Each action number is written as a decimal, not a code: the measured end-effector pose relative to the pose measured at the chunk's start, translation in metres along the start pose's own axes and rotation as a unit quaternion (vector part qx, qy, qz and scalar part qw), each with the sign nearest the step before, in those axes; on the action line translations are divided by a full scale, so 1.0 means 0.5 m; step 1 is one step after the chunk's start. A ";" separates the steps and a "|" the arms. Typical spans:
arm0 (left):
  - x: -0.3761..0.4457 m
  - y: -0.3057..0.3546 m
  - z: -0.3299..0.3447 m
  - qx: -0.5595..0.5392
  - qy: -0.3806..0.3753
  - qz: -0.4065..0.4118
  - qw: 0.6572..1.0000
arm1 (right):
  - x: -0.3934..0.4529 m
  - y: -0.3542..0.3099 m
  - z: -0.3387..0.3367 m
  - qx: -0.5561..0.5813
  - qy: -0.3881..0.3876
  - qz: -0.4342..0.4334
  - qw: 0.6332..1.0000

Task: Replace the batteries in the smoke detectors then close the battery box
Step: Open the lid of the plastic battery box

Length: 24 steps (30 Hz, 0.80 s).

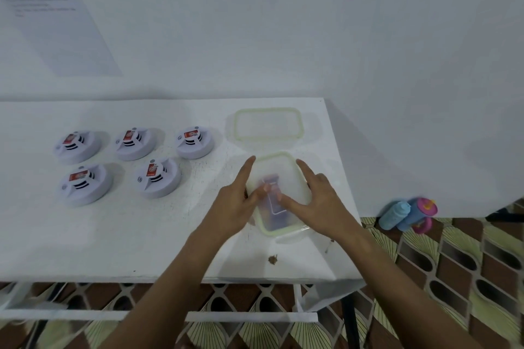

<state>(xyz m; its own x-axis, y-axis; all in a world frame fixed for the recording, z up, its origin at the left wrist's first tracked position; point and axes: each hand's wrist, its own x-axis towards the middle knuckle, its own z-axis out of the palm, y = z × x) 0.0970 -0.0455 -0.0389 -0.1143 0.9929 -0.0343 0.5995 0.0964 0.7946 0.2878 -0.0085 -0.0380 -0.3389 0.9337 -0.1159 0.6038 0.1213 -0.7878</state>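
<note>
— What are your fingers doing?

— My left hand (236, 204) lies against the left wall of the battery box (295, 178), index finger straight along its rim, thumb reaching over the open top. My right hand (317, 201) is on the right side, index finger stretched along that rim, thumb in over the top. The fingers look straight rather than curled.

— Anything in the box?

— Something purple and blurred; I can't make it out.

— Its lid?

— The lid (268, 127) lies flat on the table (141, 235) just behind the box.

— The smoke detectors?

— Five smoke detectors (157, 178) sit in two rows to the left, well apart from my hands. Two bottles (408, 212) stand on the patterned floor at right.
</note>
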 end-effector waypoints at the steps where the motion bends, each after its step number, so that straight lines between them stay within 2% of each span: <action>1: 0.003 -0.001 -0.008 0.005 -0.019 0.007 1.000 | 0.002 -0.002 -0.003 -0.004 -0.027 -0.007 1.000; 4: 0.012 -0.001 -0.018 0.042 -0.046 0.011 0.998 | 0.016 -0.002 -0.011 -0.014 -0.068 -0.001 0.998; 6: 0.010 0.001 -0.015 0.039 -0.041 -0.001 0.998 | 0.019 -0.001 -0.008 0.008 -0.055 0.019 0.998; 9: -0.001 0.001 0.006 -0.030 -0.002 -0.037 0.999 | 0.007 0.003 0.020 0.053 -0.022 0.026 0.998; 13: -0.018 0.015 0.022 -0.086 0.017 -0.019 0.996 | 0.005 0.006 0.042 0.110 -0.009 0.016 0.994; 19: -0.010 0.000 0.024 -0.081 -0.009 -0.037 0.996 | 0.014 -0.001 0.040 0.131 -0.003 -0.003 0.991; 24: -0.007 -0.005 0.021 -0.090 0.025 -0.033 0.995 | 0.009 -0.001 0.043 0.129 0.027 -0.008 0.991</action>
<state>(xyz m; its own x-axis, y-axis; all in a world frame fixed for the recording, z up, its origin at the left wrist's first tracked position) 0.1045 -0.0485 -0.0471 -0.1902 0.9797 -0.0633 0.4391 0.1425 0.8871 0.2705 -0.0117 -0.0511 -0.3032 0.9500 -0.0746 0.3918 0.0529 -0.9185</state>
